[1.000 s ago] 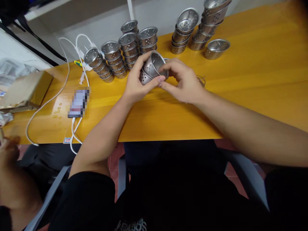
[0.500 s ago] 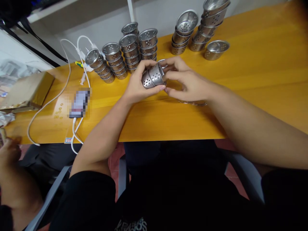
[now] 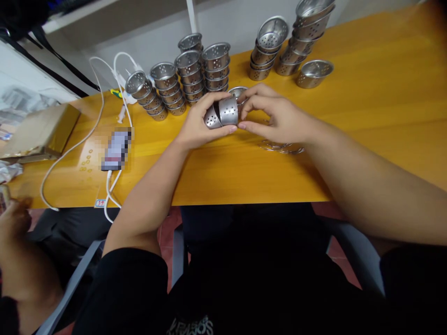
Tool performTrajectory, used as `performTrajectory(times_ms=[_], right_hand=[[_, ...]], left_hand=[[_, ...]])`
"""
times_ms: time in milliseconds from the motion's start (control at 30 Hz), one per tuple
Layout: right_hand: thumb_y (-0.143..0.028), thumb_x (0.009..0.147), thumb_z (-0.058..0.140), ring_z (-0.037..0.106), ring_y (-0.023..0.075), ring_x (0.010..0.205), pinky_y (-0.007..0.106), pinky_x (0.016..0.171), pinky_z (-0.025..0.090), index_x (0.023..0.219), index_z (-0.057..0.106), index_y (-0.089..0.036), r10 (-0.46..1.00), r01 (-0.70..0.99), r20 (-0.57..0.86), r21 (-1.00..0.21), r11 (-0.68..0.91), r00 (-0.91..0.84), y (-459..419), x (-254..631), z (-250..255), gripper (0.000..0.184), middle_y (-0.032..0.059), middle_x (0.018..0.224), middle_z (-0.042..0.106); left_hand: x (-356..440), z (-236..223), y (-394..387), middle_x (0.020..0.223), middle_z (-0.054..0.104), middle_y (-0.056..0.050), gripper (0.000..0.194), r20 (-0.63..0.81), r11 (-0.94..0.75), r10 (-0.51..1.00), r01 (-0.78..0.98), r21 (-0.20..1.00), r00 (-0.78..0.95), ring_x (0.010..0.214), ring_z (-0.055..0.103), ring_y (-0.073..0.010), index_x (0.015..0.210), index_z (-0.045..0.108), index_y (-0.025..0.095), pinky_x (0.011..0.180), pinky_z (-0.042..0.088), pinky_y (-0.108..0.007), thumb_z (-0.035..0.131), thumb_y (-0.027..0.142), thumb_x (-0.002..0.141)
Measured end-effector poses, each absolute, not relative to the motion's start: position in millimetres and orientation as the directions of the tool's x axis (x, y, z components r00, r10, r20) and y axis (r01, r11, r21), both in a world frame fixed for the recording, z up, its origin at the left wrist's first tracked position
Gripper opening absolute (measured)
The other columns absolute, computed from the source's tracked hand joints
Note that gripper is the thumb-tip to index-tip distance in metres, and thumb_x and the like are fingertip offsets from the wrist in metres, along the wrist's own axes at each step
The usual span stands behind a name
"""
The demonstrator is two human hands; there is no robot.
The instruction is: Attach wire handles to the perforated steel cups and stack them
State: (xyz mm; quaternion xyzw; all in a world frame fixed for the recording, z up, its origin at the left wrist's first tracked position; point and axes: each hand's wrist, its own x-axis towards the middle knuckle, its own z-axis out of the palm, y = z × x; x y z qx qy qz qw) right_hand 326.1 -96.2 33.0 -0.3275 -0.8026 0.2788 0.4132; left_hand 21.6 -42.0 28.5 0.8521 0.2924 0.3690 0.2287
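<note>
My left hand point(image 3: 196, 122) is wrapped round two perforated metal cups held on their sides above the table. The nearer-to-palm cup point(image 3: 212, 118) and the second cup point(image 3: 228, 111) sit end to end at an angle, with a dark gap between them. My right hand point(image 3: 270, 114) has its fingers curled and its thumb at the second cup's right-hand rim; the fingertips are partly hidden there. Just behind the held cups, another metal cup point(image 3: 239, 90) stands on the table. Thin wire rings point(image 3: 283, 148) lie below my right wrist.
Stacks of perforated cups point(image 3: 188, 63) line the back left, with more stacks point(image 3: 302, 44) and a single cup point(image 3: 314, 74) at back right. A phone point(image 3: 116, 150) with white cables lies left, near a cardboard box point(image 3: 47, 132). Another person's hand point(image 3: 16, 216) shows at far left.
The second cup has turned against the first, opening a dark gap between them. My right hand's fingers have shifted at its rim, and the wire rings show more.
</note>
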Motion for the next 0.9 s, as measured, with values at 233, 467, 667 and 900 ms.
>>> performTrajectory(times_ms=[233, 467, 667, 900], right_hand=[[-0.087, 0.096, 0.109, 0.077, 0.0488, 0.144, 0.08, 0.141, 0.059, 0.102, 0.091, -0.043, 0.735, 0.228, 0.518, -0.727, 0.648, -0.437, -89.4, 328.8, 31.1, 0.048, 0.0094, 0.141, 0.085], [-0.09, 0.096, 0.107, 0.079, 0.0485, 0.138, 0.083, 0.137, 0.059, 0.099, 0.096, -0.049, 0.75, 0.248, 0.472, -0.744, 0.621, -0.463, -93.8, 331.9, 40.8, 0.042, 0.0062, 0.141, 0.09], [-0.073, 0.097, 0.11, 0.076, 0.0528, 0.144, 0.091, 0.139, 0.055, 0.101, 0.097, -0.055, 0.74, 0.283, 0.509, -0.703, 0.652, -0.44, -95.1, 328.7, 41.5, 0.023, 0.0037, 0.141, 0.089], [-0.088, 0.097, 0.11, 0.081, 0.0436, 0.138, 0.076, 0.136, 0.065, 0.103, 0.095, -0.046, 0.754, 0.238, 0.511, -0.738, 0.631, -0.412, -95.5, 341.2, 45.9, 0.045, 0.0074, 0.141, 0.089]], left_hand=[[20.7, 27.9, -40.6, 0.162, 0.088, -0.009, 0.111, 0.454, -0.691, 0.699, 0.36, 0.627, 0.552, 0.164, 0.083, -0.0455, 0.159, 0.085, 0.04, 0.151, 0.061, -0.067, 0.1, 0.113, 0.078], [19.1, 34.3, -43.6, 0.163, 0.089, -0.01, 0.106, 0.47, -0.716, 0.65, 0.275, 0.642, 0.597, 0.161, 0.085, -0.0435, 0.159, 0.087, 0.037, 0.151, 0.062, -0.063, 0.102, 0.108, 0.082], [18.7, 36.7, -44.5, 0.161, 0.089, -0.01, 0.108, 0.427, -0.665, 0.708, 0.327, 0.671, 0.562, 0.162, 0.084, -0.0444, 0.156, 0.086, 0.036, 0.15, 0.061, -0.063, 0.108, 0.105, 0.076], [11.0, 26.7, -26.9, 0.155, 0.089, -0.011, 0.114, 0.488, -0.669, 0.725, 0.33, 0.666, 0.486, 0.155, 0.085, -0.0438, 0.153, 0.086, 0.035, 0.148, 0.061, -0.064, 0.095, 0.119, 0.075]])
